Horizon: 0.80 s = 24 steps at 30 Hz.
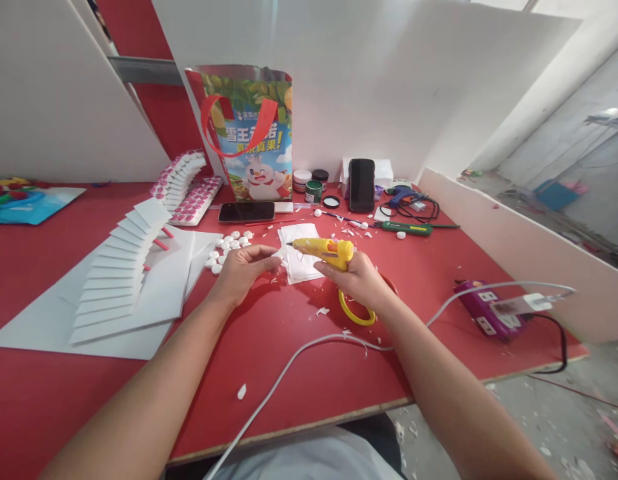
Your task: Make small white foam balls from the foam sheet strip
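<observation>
Our left hand (246, 267) has thumb and fingers nearly together, pinching a small white piece (281, 255); its exact shape is too small to make out. Our right hand (357, 275) is curled round the handle of the yellow glue gun (321, 250), nozzle pointing left, just beside the white piece; we can't tell if they touch. Gun sits above white paper sheets (302, 269) mid-table. White discs (226, 252) are bunched just past our left hand. Yellow loop (356, 318) lies below our right wrist, partly hidden. Left side: stepped fan of white panels (111, 283) on white boards (33, 325). Back: printed bag (263, 177) upright, flat phone (246, 212) before it, open green jar (313, 192) to its right, then a dark upright device (361, 185). Green-handled tool (406, 229) right of centre. White cable (289, 373) crosses the red table (309, 400); purple power block (489, 310) far right.
</observation>
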### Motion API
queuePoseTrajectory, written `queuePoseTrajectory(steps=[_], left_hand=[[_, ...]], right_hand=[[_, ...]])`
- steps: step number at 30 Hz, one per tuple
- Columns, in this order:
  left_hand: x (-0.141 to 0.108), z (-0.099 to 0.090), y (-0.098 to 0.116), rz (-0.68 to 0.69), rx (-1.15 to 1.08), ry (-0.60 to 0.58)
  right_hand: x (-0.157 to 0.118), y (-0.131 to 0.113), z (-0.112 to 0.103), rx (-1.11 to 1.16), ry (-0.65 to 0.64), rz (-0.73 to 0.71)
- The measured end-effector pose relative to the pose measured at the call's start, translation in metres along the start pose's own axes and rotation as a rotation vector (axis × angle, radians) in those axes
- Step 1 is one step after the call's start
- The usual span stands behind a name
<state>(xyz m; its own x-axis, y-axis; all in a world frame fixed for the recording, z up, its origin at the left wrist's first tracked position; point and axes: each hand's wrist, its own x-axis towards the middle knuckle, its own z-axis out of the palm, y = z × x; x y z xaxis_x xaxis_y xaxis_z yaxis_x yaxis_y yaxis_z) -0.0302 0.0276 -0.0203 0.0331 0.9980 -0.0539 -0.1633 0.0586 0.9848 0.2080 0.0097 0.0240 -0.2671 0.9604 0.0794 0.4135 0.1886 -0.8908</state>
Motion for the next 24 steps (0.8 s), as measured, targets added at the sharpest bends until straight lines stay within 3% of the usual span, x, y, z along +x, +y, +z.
queuePoseTrajectory(steps=[3, 6, 11, 16, 19, 24], left_hand=[[0.0, 0.0, 0.0, -0.003, 0.0, -0.003], [0.0, 0.0, 0.001, -0.008, -0.005, 0.003], [-0.003, 0.004, 0.005, -0.013, -0.008, 0.013], [-0.01, 0.01, 0.009, 0.046, 0.023, 0.021], [-0.015, 0.012, 0.01, 0.099, 0.0, 0.004], [-0.019, 0.012, 0.011, 0.16, 0.001, -0.073]], right_hand=[[0.0, 0.0, -0.001, -0.016, -0.029, 0.009], [-0.001, 0.0, -0.004, 0.083, 0.038, 0.008], [-0.003, 0.012, -0.033, 0.069, 0.29, 0.106], [-0.01, 0.051, -0.082, -0.155, 0.614, 0.286], [-0.015, 0.07, -0.1, -0.306, 0.624, 0.461], [-0.02, 0.068, -0.103, -0.541, 0.588, 0.537]])
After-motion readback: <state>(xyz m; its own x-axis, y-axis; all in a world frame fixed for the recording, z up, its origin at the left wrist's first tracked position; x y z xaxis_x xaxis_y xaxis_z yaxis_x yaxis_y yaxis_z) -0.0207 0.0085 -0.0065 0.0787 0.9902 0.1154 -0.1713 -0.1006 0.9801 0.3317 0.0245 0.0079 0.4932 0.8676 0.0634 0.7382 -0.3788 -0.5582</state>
